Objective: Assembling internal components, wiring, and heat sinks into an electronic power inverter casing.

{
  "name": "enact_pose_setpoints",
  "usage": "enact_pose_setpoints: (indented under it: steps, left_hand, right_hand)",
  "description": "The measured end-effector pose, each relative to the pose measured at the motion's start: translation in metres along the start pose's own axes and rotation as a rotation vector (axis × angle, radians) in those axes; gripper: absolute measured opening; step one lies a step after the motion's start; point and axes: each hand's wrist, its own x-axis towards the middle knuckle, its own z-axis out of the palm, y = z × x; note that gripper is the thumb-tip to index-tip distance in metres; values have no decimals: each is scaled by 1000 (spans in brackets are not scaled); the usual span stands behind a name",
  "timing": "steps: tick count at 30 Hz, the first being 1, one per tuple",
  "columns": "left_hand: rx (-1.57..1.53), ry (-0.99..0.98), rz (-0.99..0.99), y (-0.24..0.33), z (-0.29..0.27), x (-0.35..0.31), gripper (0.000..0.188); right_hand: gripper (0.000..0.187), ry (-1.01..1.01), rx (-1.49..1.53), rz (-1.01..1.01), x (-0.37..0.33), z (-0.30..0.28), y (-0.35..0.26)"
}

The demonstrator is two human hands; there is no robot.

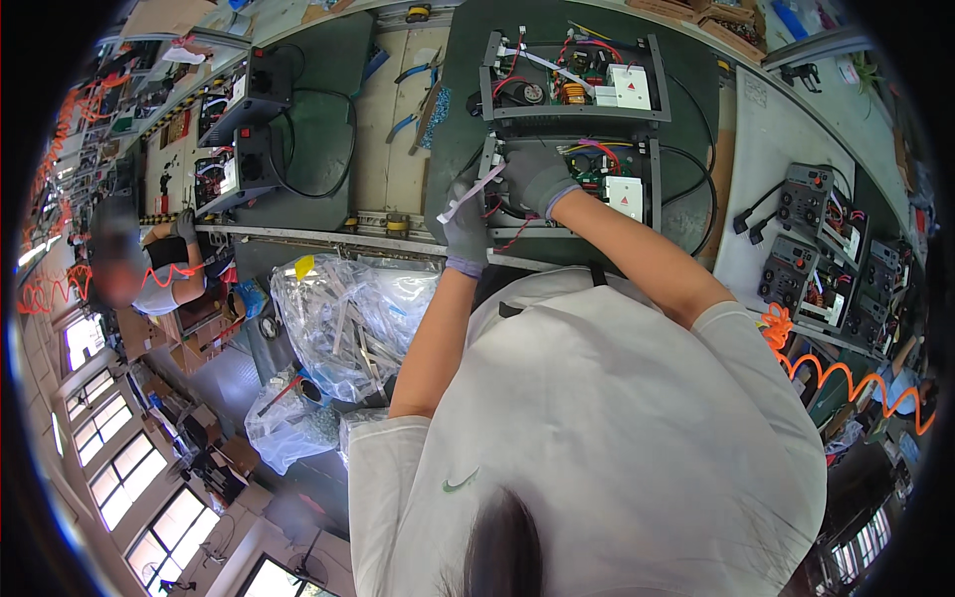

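In front of me an open dark metal chassis (587,215) sits on the green bench mat, with coloured wires, a circuit board and a white block (624,197) inside. My right hand (540,181), in a grey glove, reaches into its left part; the fingers are bent together and their tips are hidden. My left hand (467,229), also gloved, is closed at the chassis's left front corner, and what it grips cannot be made out. A flat white ribbon cable (473,193) slants out between the hands, its loose end passing over my left hand.
A second open chassis (577,111) stands just beyond. Pliers (416,72) lie to the left, near two more units (244,164). Several units (808,199) stand at the right beside a coiled orange hose (846,370). Plastic-wrapped parts (343,318) are at my left; a co-worker (164,269) sits farther left.
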Motion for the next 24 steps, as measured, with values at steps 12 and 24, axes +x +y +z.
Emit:
enact_pose_setpoints:
  steps: [12, 24]
  left_hand:
    - [-403, -185, 51, 83, -19, 15, 61]
    - [283, -90, 0, 91, 8, 67, 30]
  right_hand:
    - [22, 425, 541, -250, -35, 17, 10]
    - [22, 255, 404, 255, -6, 4, 32]
